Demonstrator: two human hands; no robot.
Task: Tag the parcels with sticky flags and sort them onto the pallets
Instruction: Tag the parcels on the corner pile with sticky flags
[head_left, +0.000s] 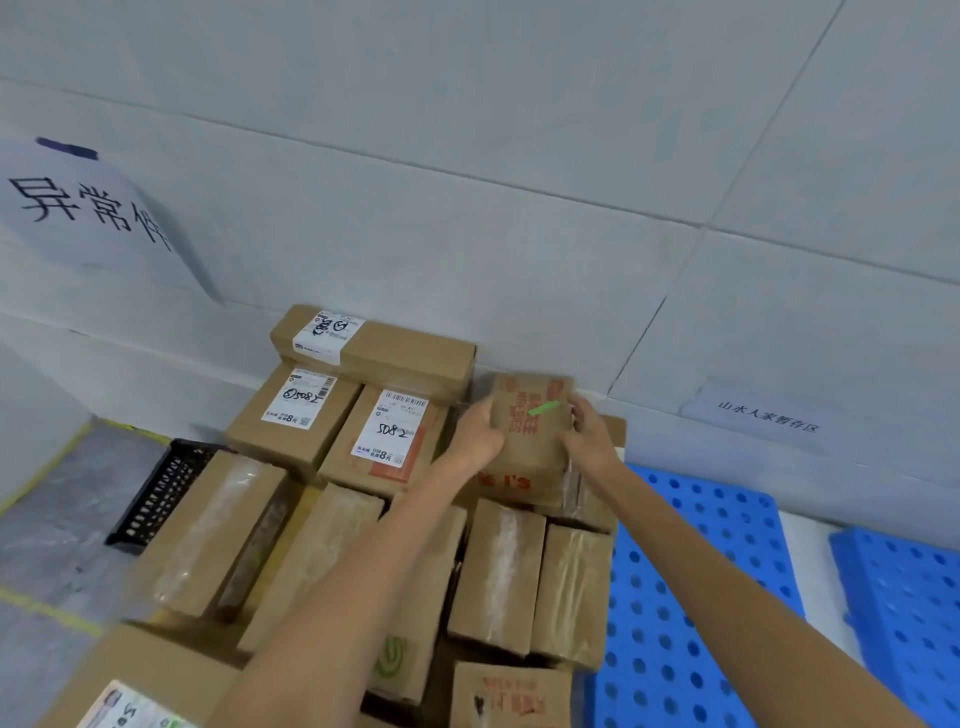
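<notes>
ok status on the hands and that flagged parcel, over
Left hand and right hand both grip the red-printed parcel by its sides. Green sticky flag on its face. Other boxes packed close below it.

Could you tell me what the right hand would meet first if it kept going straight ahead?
The right hand grips the flagged parcel, so that comes first; past it, probably the grey wall close behind, though depth is unclear.

On my left, the wall sheet (88, 208) reads 异常件; on the right, the small wall sign (768, 415) reads 山水人家暂存区. The left parcel label (300, 397) carries handwritten 05082, and the right parcel label (392, 428) has 5082; both are printed 8元.
</notes>
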